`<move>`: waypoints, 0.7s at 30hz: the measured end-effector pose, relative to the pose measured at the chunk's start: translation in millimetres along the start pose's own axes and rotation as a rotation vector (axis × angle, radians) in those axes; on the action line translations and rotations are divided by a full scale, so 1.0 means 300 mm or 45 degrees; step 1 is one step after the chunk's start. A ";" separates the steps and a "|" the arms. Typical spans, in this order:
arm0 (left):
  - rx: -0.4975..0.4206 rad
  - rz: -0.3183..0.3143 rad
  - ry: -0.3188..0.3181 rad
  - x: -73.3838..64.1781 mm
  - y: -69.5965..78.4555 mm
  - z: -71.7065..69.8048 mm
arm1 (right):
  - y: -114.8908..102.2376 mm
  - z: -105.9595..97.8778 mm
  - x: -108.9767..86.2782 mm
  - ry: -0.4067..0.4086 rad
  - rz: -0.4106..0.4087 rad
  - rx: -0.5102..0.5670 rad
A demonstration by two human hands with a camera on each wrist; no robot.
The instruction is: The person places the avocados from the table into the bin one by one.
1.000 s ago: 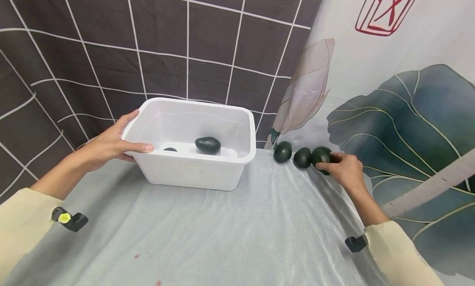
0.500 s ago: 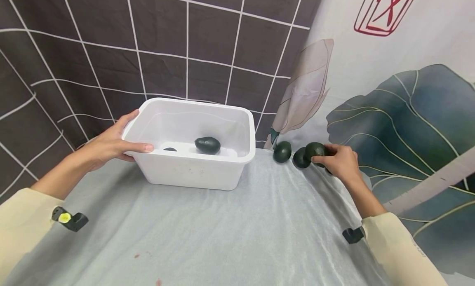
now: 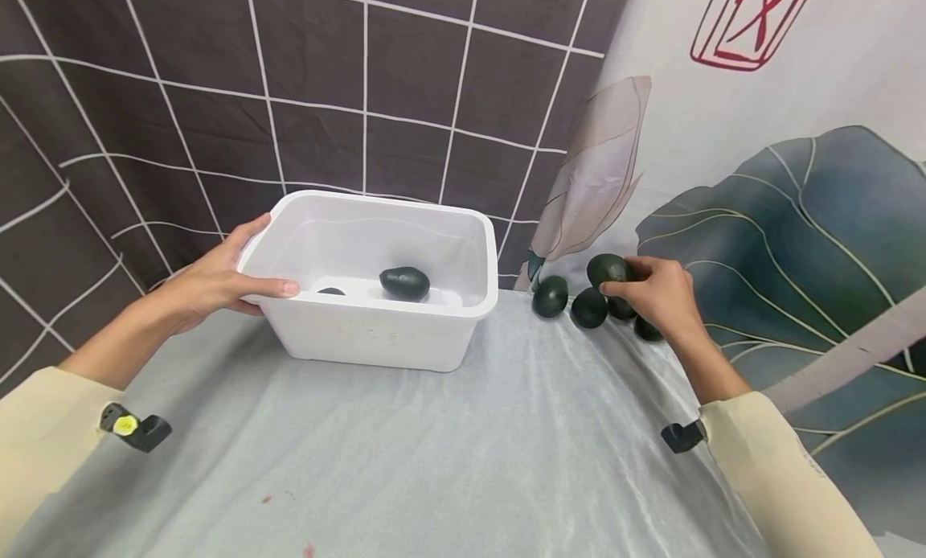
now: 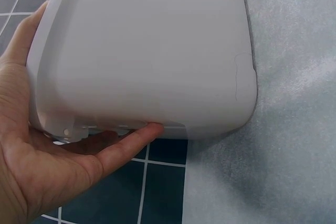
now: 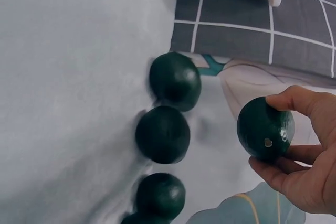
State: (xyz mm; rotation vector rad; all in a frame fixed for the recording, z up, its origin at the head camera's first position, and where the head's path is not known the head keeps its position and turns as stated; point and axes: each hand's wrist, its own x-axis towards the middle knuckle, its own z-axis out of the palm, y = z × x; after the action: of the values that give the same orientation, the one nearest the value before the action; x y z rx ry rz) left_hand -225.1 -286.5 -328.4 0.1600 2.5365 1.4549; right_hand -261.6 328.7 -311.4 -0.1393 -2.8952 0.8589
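Observation:
My left hand (image 3: 210,281) grips the left end of a white plastic tub (image 3: 376,333), thumb over the rim and fingers against the outside of the end wall in the left wrist view. Inside the tub lies a dark green avocado (image 3: 405,284); part of another dark shape (image 3: 331,291) shows over the near rim. My right hand (image 3: 658,297) pinches an avocado (image 5: 265,129) between thumb and fingertips, raised above the others. Below it on the cloth sit several more avocados in a row, among them one at the left end (image 3: 551,297) and its neighbour (image 3: 589,308).
A pale grey-blue cloth (image 3: 434,453) covers the table. Behind the tub hangs a dark curtain (image 3: 405,75) with white grid lines. To the right, a white hanging cloth (image 3: 694,140) with large printed leaves borders the row of avocados.
My right hand has lifted its avocado off the row, upward and slightly left, uncovering more avocados beneath. The left hand and the tub have stayed in place.

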 end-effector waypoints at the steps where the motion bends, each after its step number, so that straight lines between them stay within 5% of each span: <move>1: -0.002 0.001 0.000 -0.001 0.000 0.000 | -0.008 -0.001 0.000 0.001 -0.003 0.003; 21: 0.000 0.009 0.000 -0.003 -0.001 0.001 | -0.190 -0.002 0.032 0.030 -0.114 0.084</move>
State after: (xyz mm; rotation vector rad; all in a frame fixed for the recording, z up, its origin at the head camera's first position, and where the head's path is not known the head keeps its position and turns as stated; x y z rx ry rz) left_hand -224.2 -286.6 -328.8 0.1689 2.5386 1.4571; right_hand -274.1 282.6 -278.8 -0.0136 -2.8230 0.9292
